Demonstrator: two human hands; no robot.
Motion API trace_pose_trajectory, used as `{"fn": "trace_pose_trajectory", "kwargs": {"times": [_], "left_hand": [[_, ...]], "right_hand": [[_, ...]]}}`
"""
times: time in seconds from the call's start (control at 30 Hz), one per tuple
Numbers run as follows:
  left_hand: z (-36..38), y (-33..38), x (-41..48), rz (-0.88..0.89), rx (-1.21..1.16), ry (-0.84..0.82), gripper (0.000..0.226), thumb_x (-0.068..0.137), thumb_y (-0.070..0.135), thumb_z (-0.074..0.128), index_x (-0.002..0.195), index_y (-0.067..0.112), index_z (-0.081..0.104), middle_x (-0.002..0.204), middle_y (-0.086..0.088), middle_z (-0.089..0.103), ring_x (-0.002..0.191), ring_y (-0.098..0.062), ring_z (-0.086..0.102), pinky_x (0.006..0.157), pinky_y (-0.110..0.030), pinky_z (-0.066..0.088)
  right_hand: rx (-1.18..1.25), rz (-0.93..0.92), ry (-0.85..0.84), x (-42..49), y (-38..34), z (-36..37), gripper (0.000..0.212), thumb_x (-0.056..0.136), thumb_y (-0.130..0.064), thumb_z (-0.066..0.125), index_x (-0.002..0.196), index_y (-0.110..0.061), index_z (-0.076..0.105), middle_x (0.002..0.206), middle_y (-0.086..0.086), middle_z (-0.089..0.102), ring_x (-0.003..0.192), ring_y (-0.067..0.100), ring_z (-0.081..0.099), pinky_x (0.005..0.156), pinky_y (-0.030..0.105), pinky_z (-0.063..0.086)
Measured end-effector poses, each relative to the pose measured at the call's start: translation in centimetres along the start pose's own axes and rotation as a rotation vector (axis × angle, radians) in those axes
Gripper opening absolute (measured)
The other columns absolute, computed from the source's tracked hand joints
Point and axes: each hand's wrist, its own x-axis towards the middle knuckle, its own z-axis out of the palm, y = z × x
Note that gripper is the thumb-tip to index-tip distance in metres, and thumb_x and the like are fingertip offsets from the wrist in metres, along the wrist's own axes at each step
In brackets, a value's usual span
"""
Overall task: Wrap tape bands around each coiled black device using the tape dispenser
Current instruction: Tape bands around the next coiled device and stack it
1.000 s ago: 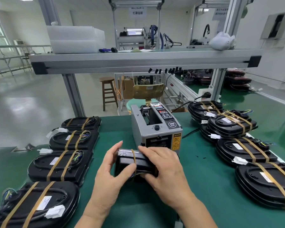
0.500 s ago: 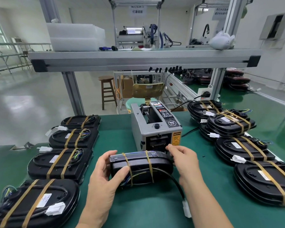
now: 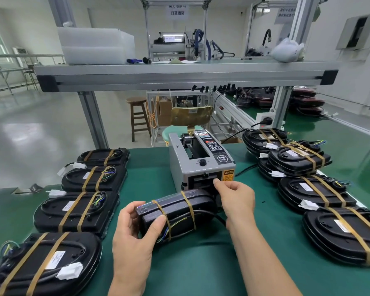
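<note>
- Just in front of the tape dispenser point(image 3: 201, 165), the coiled black device point(image 3: 179, 216) is held tilted on its edge, with one long side turned up toward the dispenser's outlet.
- My left hand point(image 3: 135, 238) grasps the end farther from the dispenser, thumb on the near face. I judge this steadies it for another strip.
- My right hand point(image 3: 235, 195) is at the outlet with thumb and forefinger pinched together. I cannot tell whether tape sits between them.
- Two tape bands point(image 3: 189, 210) already cross this device, pinning its cable against the body.
- Left of the dispenser I count four banded devices point(image 3: 75, 210) in a row on the green mat point(image 3: 150, 174), two bands each, probably set aside as done.
- Right of the dispenser I count at least five stacked devices point(image 3: 314, 189), overlapping and also banded.
- I see one dispenser and one device in hand.
</note>
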Motion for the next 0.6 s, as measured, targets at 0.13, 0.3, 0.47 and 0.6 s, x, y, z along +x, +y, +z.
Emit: {"fn": "trace_pose_trajectory", "kwargs": {"times": [0.13, 0.3, 0.47, 0.6], "left_hand": [[0.3, -0.1, -0.3, -0.002, 0.035, 0.007, 0.046, 0.062, 0.024, 0.080, 0.103, 0.033, 0.062, 0.099, 0.009, 0.071, 0.090, -0.007, 0.066, 0.082, -0.015, 0.051], [0.1, 0.2, -0.3, -0.005, 0.064, -0.001, 0.044, 0.062, 0.024, 0.080, 0.101, 0.037, 0.062, 0.099, 0.007, 0.071, 0.090, -0.009, 0.066, 0.084, -0.017, 0.051], [0.1, 0.3, -0.3, 0.002, 0.068, -0.030, 0.042, 0.076, 0.006, 0.079, 0.107, 0.029, 0.061, 0.102, 0.006, 0.071, 0.095, -0.010, 0.066, 0.082, -0.014, 0.050], [0.0, 0.6, -0.5, -0.009, 0.059, -0.044, 0.041, 0.074, 0.016, 0.075, 0.111, 0.030, 0.061, 0.105, 0.008, 0.071, 0.099, -0.009, 0.066, 0.083, -0.012, 0.048]], "right_hand": [[-0.014, 0.004, -0.026, 0.0, 0.0, 0.6, 0.026, 0.082, -0.025, 0.078, 0.060, -0.018, 0.066, 0.069, -0.011, 0.067, 0.072, 0.007, 0.060, 0.061, 0.023, 0.041], [-0.057, -0.005, -0.027, -0.1, 0.0, 1.0, 0.023, 0.080, -0.029, 0.080, 0.064, -0.021, 0.066, 0.069, -0.009, 0.067, 0.074, 0.011, 0.062, 0.069, 0.027, 0.044], [-0.052, 0.045, 0.014, 0.0, -0.2, 1.8, 0.020, 0.081, -0.027, 0.078, 0.066, -0.025, 0.064, 0.083, -0.006, 0.068, 0.088, 0.019, 0.063, 0.077, 0.029, 0.046], [-0.008, 0.076, 0.071, -0.2, -0.2, 2.3, 0.018, 0.080, -0.022, 0.075, 0.068, -0.026, 0.062, 0.081, -0.006, 0.065, 0.087, 0.021, 0.062, 0.069, 0.027, 0.042]]}}
